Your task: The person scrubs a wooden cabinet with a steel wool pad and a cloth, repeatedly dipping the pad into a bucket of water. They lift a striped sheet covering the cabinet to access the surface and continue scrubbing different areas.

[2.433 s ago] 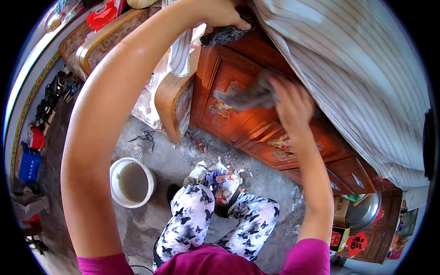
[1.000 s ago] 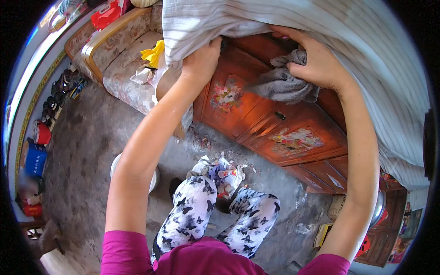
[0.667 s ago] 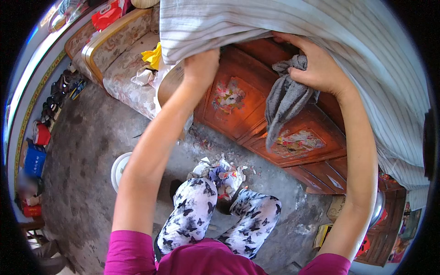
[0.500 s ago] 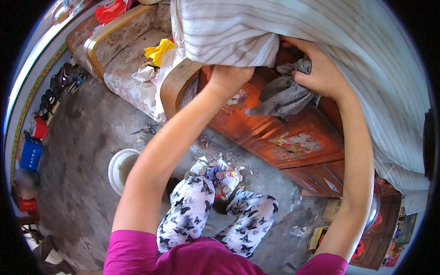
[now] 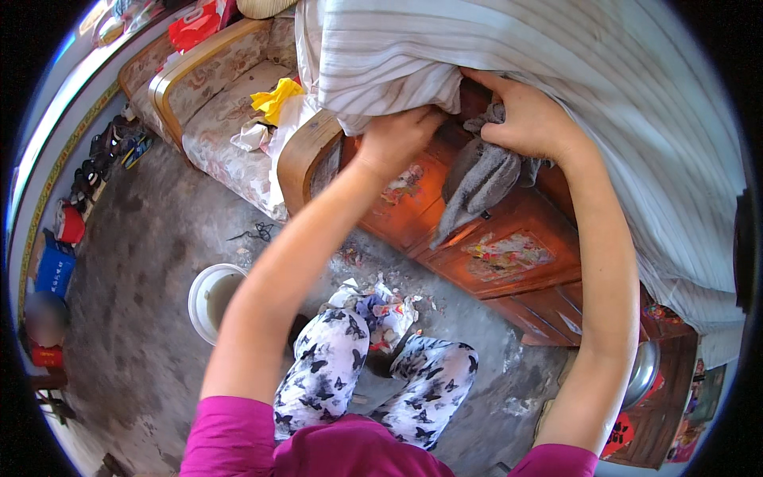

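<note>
A white cloth with grey-brown stripes [image 5: 397,56] hangs over a reddish-brown wooden cabinet [image 5: 421,211]. My left hand [image 5: 400,141] is closed on its lower edge, holding a bunched fold up; the fingertips are partly hidden by the fold. To its right, my right hand [image 5: 534,121] grips a grey rag [image 5: 485,179] between thumb and fingers, its index finger stretched toward the lifted cloth edge. The rag hangs down over the cabinet's painted front panels.
At the left stands a floral sofa [image 5: 230,151] with wooden arms, a yellow bag [image 5: 276,97] on its seat. A white bucket [image 5: 199,296] with murky liquid is on the concrete floor. Crumpled litter [image 5: 389,314] lies by my knees. Shoes [image 5: 95,163] line the left wall.
My right hand has moved left with the grey rag, whose loose end now hangs lower. The cloth fold in my left hand has shifted slightly, showing more of that hand's fingers.
</note>
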